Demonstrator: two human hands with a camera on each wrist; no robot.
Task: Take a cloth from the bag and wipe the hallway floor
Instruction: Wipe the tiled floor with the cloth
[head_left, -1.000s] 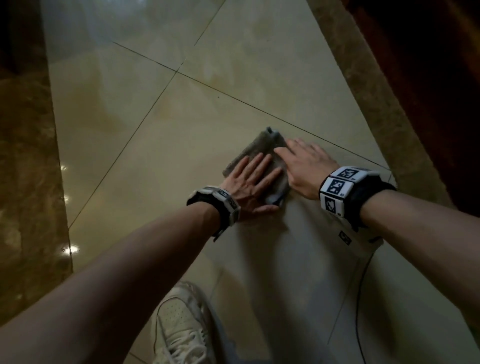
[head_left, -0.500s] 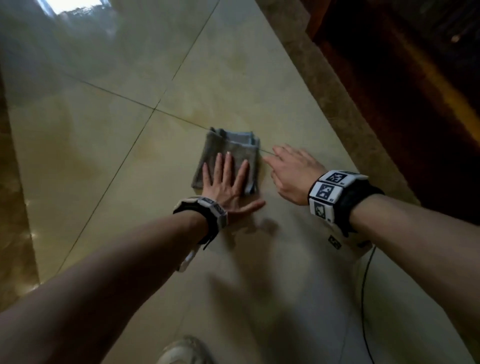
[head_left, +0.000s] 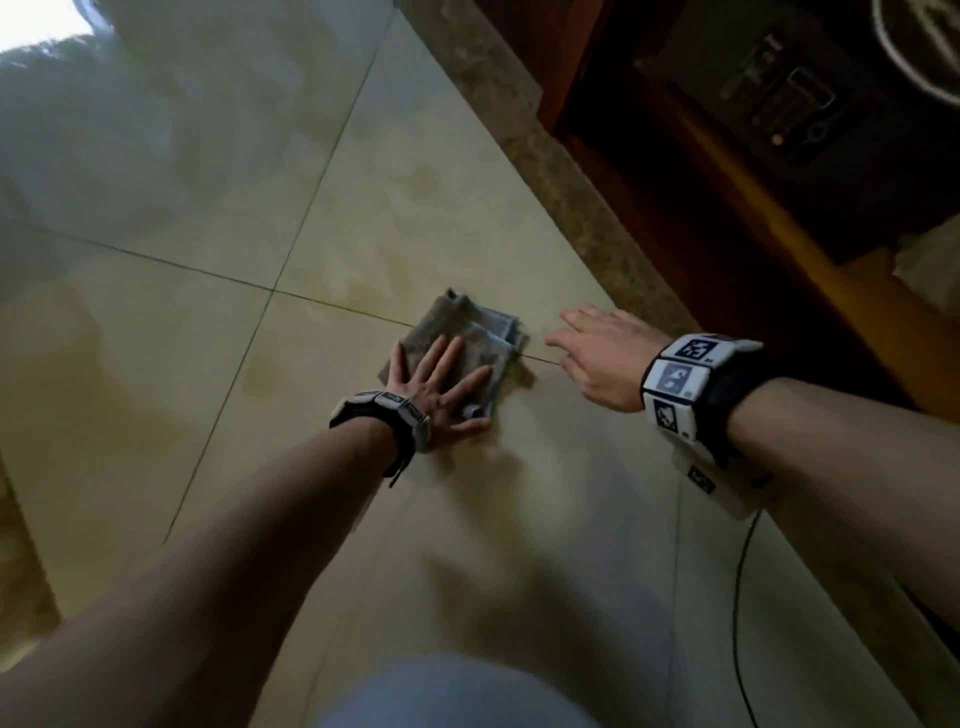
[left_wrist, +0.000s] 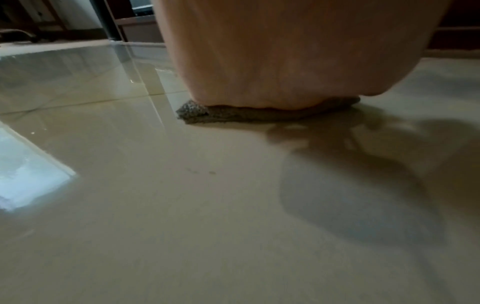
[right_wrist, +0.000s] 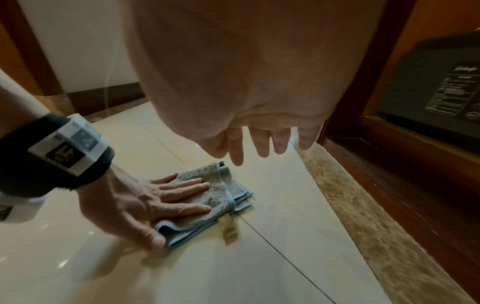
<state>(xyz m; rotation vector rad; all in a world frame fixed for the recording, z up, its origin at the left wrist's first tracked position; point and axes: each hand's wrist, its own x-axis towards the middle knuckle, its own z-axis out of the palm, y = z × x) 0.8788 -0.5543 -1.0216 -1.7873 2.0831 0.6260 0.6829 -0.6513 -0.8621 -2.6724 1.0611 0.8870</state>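
Note:
A folded grey cloth (head_left: 470, 338) with blue edges lies flat on the glossy beige tile floor (head_left: 156, 374), across a grout line. My left hand (head_left: 439, 387) presses down on it with straight, spread fingers. In the right wrist view the same cloth (right_wrist: 223, 197) shows under my left hand (right_wrist: 166, 201). In the left wrist view only the cloth's edge (left_wrist: 197, 113) peeks out beneath my palm. My right hand (head_left: 597, 353) hovers just right of the cloth, fingers loose and straight, holding nothing; its fingers (right_wrist: 262, 144) hang above the floor.
A speckled stone border strip (head_left: 561, 171) runs along the floor's right side, with a dark wooden frame (head_left: 727, 270) beyond it. A black box with white print (right_wrist: 441, 96) stands inside that frame. A thin black cable (head_left: 737, 597) trails under my right arm.
The right hand has come off the cloth and now hovers beside it. The left hand has pushed the cloth forward, away from me, towards the grout line and the stone border.

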